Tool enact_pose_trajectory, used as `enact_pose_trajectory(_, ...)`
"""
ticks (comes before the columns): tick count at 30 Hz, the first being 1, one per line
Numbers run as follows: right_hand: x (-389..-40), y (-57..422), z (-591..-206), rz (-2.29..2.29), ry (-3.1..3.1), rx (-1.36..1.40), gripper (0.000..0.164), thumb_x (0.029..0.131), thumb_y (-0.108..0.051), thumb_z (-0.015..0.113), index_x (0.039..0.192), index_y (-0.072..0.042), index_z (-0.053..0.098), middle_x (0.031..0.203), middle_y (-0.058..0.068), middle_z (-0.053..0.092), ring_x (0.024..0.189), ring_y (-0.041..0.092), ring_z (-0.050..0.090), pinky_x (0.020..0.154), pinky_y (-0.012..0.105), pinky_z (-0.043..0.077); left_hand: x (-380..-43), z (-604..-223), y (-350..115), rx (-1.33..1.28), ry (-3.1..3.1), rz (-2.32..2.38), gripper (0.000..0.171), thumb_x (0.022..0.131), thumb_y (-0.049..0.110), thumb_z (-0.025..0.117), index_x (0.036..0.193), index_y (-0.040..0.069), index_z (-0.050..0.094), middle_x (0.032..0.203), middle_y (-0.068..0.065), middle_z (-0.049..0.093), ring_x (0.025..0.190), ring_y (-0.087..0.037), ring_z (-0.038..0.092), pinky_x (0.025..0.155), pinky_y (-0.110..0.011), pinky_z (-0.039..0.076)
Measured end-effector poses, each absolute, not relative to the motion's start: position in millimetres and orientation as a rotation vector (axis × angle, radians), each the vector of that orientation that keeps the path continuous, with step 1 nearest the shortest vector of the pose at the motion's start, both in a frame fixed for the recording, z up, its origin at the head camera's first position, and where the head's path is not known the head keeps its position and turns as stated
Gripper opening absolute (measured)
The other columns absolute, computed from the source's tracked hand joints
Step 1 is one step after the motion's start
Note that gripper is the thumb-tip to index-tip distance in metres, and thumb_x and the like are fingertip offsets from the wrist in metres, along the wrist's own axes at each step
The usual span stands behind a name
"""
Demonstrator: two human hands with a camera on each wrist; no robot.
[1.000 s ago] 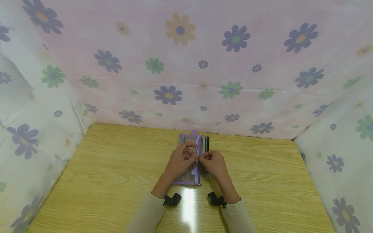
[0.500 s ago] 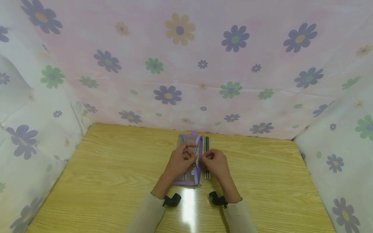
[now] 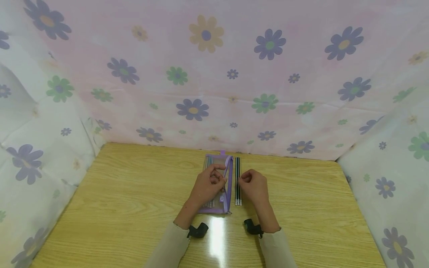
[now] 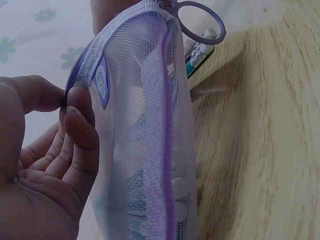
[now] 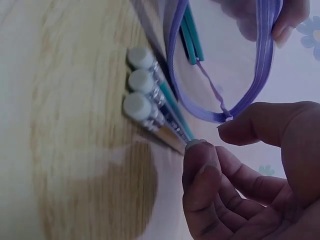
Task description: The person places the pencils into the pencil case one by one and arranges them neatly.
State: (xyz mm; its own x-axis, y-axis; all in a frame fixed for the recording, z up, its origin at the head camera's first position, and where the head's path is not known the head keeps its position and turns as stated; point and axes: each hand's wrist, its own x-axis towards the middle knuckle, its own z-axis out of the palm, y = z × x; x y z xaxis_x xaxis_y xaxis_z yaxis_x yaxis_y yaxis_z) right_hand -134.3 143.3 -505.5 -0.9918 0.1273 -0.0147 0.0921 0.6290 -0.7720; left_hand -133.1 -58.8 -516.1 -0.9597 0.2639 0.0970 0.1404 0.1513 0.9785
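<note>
A purple mesh pencil case [image 3: 216, 210] lies at the back middle of the table, its zipped side gaping. My left hand [image 3: 207, 186] pinches the zipper edge; in the left wrist view thumb and fingertips meet on the purple band [image 4: 75, 75]. Several pencils show through the mesh [image 4: 127, 115]. Right of the case lie three pencils [image 3: 238, 163] side by side, white erasers [image 5: 139, 80] toward me. Beside them is my right hand [image 3: 255, 188], fingers loosely bent, thumb apart from the index finger, fingertips overlapping the pencils in the right wrist view.
The wooden table [image 3: 134, 201] spreads out on both sides. Flowered cloth [image 3: 214, 74] rises behind it and at the left and right. Black wrist cameras [image 3: 199, 230] sit under both wrists. A purple ring [image 4: 217, 25] hangs at the case's end.
My right hand has let go of the case's zipper edge and moved right to the loose pencils. The case's opening has relaxed wider. My left hand has stayed in place.
</note>
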Motion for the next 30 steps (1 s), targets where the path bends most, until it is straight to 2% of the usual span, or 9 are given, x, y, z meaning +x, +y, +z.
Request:
enact_pose_trajectory(13, -135, 147, -515, 1.174, -2.86, -0.184, 0.012, 0.085, -0.013, 0.077, 0.088, -0.003, 0.071, 0.078, 0.006, 0.07, 0.067, 0.018, 0.063, 0.059, 0.032, 0.052, -133, -518, -59, 0.417, 2.309, 1.92, 0.037, 0.103, 0.009, 0.07, 0.139, 0.008, 0.061, 0.091, -0.005, 0.068, 0.068, -0.02, 0.073, 0.062, -0.034, 0.06)
enact_pose_trajectory(30, -135, 145, -514, 1.119, -2.912, -0.227, 0.013, 0.086, -0.014, 0.079, 0.082, -0.003, 0.074, 0.076, 0.006, 0.071, 0.062, 0.017, 0.061, 0.053, 0.03, 0.049, -132, -516, -59, 0.405, 2.287, 1.944, 0.038, 0.103, 0.005, 0.07, 0.14, 0.007, 0.062, 0.094, -0.011, 0.069, 0.069, -0.024, 0.071, 0.059, -0.027, 0.054)
